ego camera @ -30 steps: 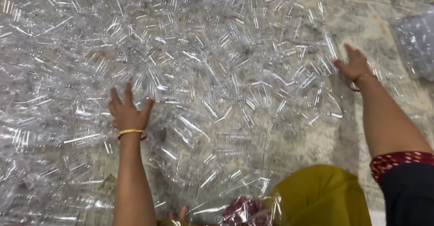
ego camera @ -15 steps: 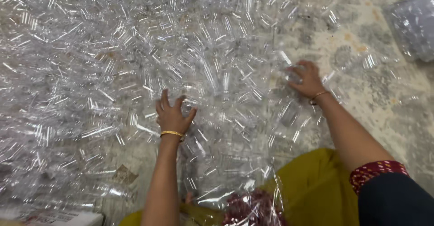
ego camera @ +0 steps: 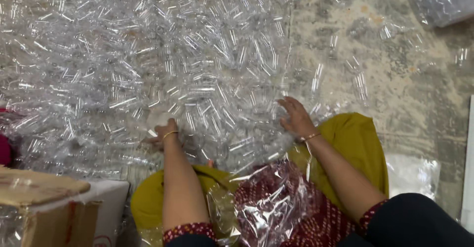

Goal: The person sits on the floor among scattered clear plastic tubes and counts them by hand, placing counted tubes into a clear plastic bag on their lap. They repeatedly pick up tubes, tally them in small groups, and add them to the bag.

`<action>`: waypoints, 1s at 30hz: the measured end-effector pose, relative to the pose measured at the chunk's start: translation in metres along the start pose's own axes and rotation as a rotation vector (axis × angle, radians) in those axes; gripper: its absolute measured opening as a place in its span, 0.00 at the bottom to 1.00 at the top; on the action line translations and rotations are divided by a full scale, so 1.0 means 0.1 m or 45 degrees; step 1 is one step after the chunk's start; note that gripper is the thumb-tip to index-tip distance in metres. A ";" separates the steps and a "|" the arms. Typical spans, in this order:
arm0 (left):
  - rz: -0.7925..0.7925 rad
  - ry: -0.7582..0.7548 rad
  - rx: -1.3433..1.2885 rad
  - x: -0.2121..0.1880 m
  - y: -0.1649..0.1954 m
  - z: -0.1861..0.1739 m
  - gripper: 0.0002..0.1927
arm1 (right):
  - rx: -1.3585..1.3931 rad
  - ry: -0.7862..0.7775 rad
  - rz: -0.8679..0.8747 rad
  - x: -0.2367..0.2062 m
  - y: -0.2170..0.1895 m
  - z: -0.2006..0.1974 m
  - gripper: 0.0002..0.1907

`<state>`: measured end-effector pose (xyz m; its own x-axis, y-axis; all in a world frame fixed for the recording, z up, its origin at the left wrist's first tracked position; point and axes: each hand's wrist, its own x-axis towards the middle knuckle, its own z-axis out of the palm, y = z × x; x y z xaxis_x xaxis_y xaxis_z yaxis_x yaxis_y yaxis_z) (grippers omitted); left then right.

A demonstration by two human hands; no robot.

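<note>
A wide heap of small clear plastic tubes (ego camera: pixel 163 64) covers the floor in front of me. My left hand (ego camera: pixel 162 132), with a gold bangle at the wrist, lies flat on the near edge of the heap, fingers spread among the tubes. My right hand (ego camera: pixel 295 116), also with a bangle, rests palm down on the heap's near right edge, fingers apart. Neither hand grips anything. A clear plastic bag (ego camera: pixel 269 200) lies open across my lap, over red patterned and yellow cloth.
A cardboard box (ego camera: pixel 44 205) stands at the lower left. Bare mottled stone floor (ego camera: pixel 395 94) shows at the right with a few stray tubes. Another clear bag of tubes (ego camera: pixel 439 0) sits at the top right corner.
Both hands have swept toward me through the heap, dragging tubes closer to my lap. The right hand came in from the far right. The view has tilted down, showing the box and lap.
</note>
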<state>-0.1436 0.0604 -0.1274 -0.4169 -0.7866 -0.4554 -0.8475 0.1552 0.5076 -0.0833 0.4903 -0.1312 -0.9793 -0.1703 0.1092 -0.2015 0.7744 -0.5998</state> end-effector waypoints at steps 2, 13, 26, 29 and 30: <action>0.031 -0.220 -0.185 -0.08 -0.04 0.05 0.40 | 0.074 -0.018 0.073 -0.15 -0.14 0.01 0.36; 1.553 -0.644 -0.664 -0.87 0.13 0.24 0.17 | 0.102 0.281 0.111 -0.46 -0.38 -0.15 0.27; 1.784 -0.915 0.267 -1.88 -0.66 -0.39 0.32 | 0.655 -0.671 0.094 -0.27 -1.10 -0.73 0.26; 1.675 -0.995 0.314 -1.85 -0.67 -0.27 0.33 | 0.318 -0.721 -0.012 -0.13 -1.37 -0.72 0.28; 1.652 -1.072 0.197 -1.85 -0.65 -0.20 0.35 | 0.333 -0.727 0.002 -0.08 -1.43 -0.70 0.28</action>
<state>-0.0050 0.1841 -0.0614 -0.8781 0.4731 -0.0714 0.2247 0.5396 0.8114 -0.0474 0.4233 0.0090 -0.8011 -0.5239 -0.2894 -0.1180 0.6123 -0.7818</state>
